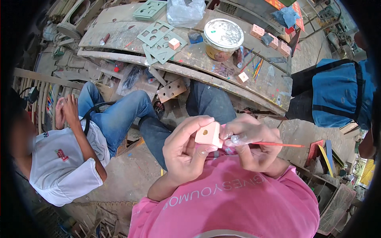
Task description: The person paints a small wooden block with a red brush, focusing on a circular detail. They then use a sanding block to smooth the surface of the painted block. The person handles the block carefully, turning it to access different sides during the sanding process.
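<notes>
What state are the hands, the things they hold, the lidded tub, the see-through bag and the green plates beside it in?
Left hand: closed around the block's sides
Pink block: held, one hole facing up
Right hand: fingers pinched
Red stick: held, pointing right
Tub: upright, lid on, stained
Bag: crumpled
Green plates: lying flat, overlapping

On the worn table (113, 35) we see a clear plastic bag (185, 14) near green boards (162, 55) with cut-out shapes. To our left sits a person (69, 160) in a white shirt (65, 178); at lower right we see a mesh basket (337, 209).
</notes>
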A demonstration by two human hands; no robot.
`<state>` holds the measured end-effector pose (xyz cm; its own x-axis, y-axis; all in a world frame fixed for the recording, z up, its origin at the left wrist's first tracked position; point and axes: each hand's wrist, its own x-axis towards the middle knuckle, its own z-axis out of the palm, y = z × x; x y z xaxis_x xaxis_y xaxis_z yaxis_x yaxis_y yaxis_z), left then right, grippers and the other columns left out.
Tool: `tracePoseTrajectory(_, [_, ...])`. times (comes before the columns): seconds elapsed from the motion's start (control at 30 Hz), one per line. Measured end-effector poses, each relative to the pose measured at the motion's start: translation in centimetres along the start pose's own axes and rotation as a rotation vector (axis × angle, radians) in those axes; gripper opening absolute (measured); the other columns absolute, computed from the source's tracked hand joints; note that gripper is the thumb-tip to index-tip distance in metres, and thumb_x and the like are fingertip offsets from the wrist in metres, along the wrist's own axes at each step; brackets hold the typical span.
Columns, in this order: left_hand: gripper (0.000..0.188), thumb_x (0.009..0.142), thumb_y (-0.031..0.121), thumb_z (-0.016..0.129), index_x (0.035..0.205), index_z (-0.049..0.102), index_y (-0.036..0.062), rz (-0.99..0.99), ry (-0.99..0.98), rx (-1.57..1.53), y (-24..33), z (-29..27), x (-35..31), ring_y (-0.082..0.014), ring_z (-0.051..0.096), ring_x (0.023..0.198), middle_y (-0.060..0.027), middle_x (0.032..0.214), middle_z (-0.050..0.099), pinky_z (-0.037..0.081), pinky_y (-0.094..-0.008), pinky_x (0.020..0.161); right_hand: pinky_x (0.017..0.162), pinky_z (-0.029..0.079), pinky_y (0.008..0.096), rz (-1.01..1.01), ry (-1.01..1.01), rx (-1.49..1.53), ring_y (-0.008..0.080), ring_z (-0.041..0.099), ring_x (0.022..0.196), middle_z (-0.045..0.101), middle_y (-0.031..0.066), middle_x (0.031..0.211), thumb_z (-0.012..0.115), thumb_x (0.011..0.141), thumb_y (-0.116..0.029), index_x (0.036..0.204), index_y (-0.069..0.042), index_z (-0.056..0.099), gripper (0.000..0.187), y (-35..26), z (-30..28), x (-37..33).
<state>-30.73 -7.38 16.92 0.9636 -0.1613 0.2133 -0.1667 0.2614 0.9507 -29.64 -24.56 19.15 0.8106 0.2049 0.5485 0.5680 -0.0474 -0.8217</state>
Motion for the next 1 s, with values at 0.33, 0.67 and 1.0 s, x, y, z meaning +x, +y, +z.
tracePoseTrajectory(0.33, [0.036,0.083,0.0,0.062,0.115,0.05,-0.0108,-0.135,-0.037,-0.174,-0.4,-0.6,0.0,-0.0171,0.057,0.098,-0.0144,0.109,0.054,0.046,-0.027,0.084,0.062,0.051,0.0325,-0.009,-0.06,-0.014,0.026,0.062,0.072,0.065,0.02,0.086,0.058,0.073,0.014,0.089,0.004,0.059,0.019,0.4,-0.2,0.2])
tracePoseTrajectory(0.67, [0.041,0.086,0.009,0.061,0.12,0.047,-0.0102,-0.182,-0.08,-0.323,-1.1,-0.6,0.1,-0.0162,0.058,0.098,-0.0145,0.106,0.058,0.046,-0.0274,0.085,0.064,0.05,0.0322,0.033,-0.184,0.01,0.0282,0.062,0.076,0.064,0.0194,0.087,0.056,0.073,0.014,0.087,0.004,0.059,0.017,-0.3,-1.3,1.8])
tracePoseTrajectory(1.0, [0.05,0.087,0.017,0.061,0.125,0.041,-0.0088,-0.231,-0.118,-0.633,-2.3,-1.3,0.0,-0.0209,0.056,0.106,-0.0167,0.114,0.055,0.044,-0.0326,0.092,0.066,0.048,0.0313,0.142,0.242,0.244,0.0207,0.059,0.074,0.061,0.0206,0.083,0.057,0.08,0.009,0.094,0.001,0.05,0.018,-0.8,-0.9,0.5])
